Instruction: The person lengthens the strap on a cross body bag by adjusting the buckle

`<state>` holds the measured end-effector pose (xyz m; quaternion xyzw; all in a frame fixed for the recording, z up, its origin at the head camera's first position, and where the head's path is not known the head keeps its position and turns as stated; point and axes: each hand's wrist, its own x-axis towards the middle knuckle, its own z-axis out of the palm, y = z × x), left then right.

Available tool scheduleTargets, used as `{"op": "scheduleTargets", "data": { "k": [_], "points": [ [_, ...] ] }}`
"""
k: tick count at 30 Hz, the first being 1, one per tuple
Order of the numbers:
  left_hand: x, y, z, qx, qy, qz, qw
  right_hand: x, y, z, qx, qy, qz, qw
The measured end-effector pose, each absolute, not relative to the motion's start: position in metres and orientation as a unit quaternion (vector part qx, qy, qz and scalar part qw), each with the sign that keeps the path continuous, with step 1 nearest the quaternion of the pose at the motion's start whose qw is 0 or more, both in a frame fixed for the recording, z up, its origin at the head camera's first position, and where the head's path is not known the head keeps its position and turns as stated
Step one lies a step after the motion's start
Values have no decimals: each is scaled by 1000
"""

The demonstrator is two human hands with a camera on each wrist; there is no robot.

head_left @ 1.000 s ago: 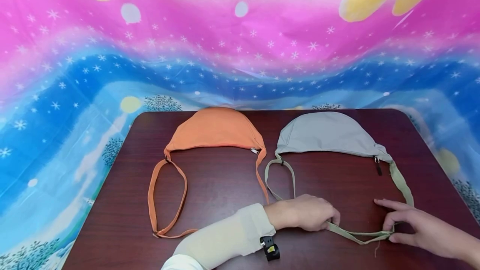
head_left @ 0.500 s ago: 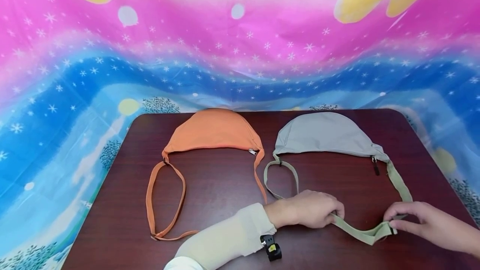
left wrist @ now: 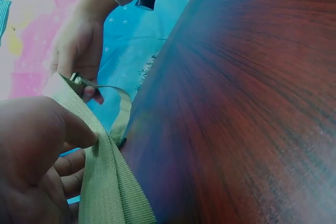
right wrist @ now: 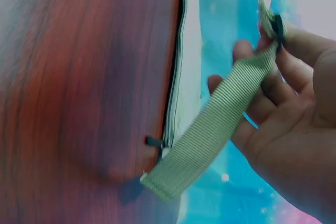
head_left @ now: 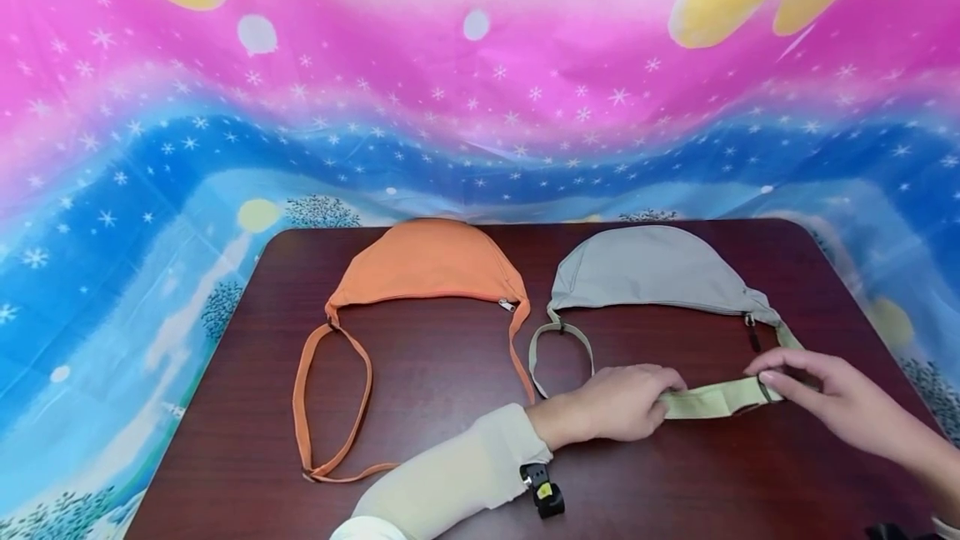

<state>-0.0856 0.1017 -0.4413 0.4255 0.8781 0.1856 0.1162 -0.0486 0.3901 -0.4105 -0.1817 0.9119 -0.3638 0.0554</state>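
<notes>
Both hands grip the flat, pale green woven strap [head_left: 708, 404] of the crescent-shaped grey fabric bag [head_left: 648, 269], the left hand [head_left: 626, 402] pinching one part and the right hand [head_left: 832, 397] holding it at the small dark buckle [head_left: 765, 390]. Compared with half a second earlier, the sagging span is drawn nearly straight, and the right hand has shifted closer to the bag. The grey bag remains on the dark red-brown wood-grain surface [head_left: 457, 357], beside the crescent-shaped orange fabric bag [head_left: 431, 265].

1 orange bag [head_left: 431, 265] on table [head_left: 255, 357]; possibly cloth backdrop [head_left: 390, 65].
</notes>
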Motion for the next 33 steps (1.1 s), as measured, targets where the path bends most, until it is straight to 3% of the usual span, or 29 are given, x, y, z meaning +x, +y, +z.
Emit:
{"op": "scheduleTargets", "data": {
  "k": [8, 33],
  "points": [
    [-94, 99, -434, 442, 857, 254, 79, -61, 379, -407, -167, 895, -413, 20],
    [-97, 136, -413, 353, 886, 299, -29, -73, 366, -400, -161, 871, -463, 36]
  ]
}}
